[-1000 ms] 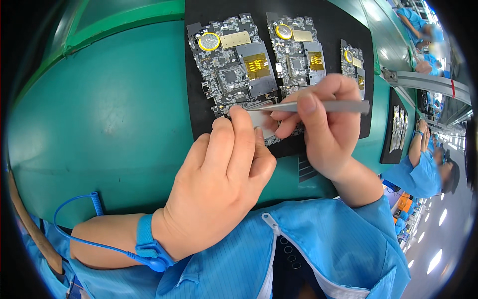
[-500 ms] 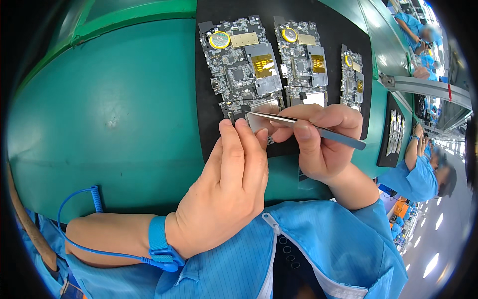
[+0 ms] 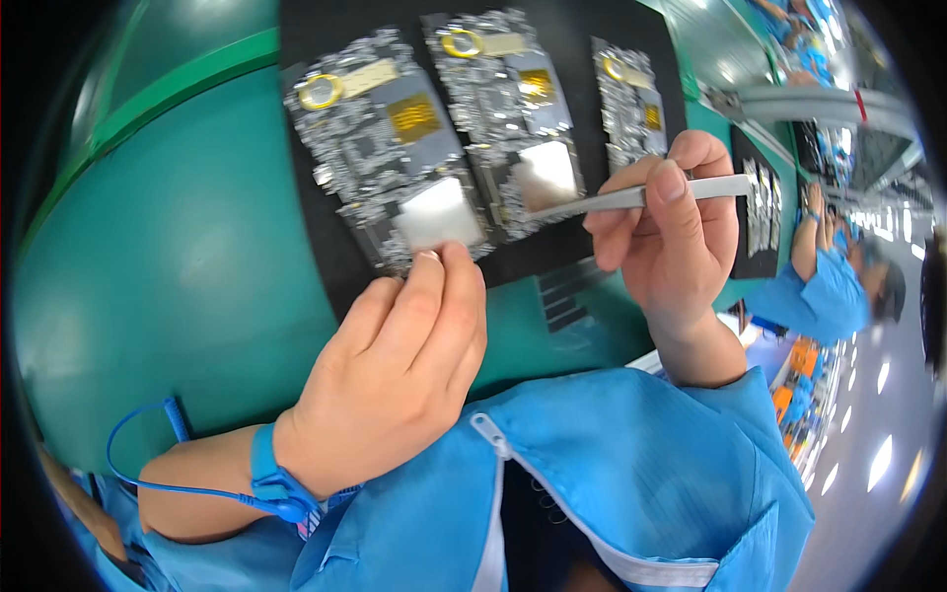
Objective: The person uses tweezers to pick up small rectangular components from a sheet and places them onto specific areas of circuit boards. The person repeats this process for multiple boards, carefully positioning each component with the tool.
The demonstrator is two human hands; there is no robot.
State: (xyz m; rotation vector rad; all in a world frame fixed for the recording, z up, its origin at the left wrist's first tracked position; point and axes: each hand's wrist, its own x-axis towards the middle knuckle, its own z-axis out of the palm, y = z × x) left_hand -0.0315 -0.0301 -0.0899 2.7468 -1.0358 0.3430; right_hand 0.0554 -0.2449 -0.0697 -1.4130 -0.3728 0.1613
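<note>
Three circuit boards lie side by side on a black mat point(image 3: 326, 247). The left board point(image 3: 380, 148) carries a white square pad point(image 3: 437, 217) near its lower end; the middle board point(image 3: 508, 109) has a similar white pad point(image 3: 546, 170). My left hand point(image 3: 395, 375) rests at the mat's near edge, fingertips touching the left board's lower edge just below its pad. My right hand point(image 3: 676, 232) grips metal tweezers point(image 3: 631, 197), whose tip points left at the middle board's pad. The right board point(image 3: 631, 104) lies beyond the right hand.
The mat sits on a teal worktable point(image 3: 148, 276). A blue wrist strap point(image 3: 271, 483) with a coiled cord is on my left wrist. Another black tray of parts point(image 3: 760, 207) lies to the right. Other people in blue coats work further along the line at right.
The view has come closer. My right hand with the tweezers moved right, from the left board to the middle board. A white pad now shows uncovered on the left board.
</note>
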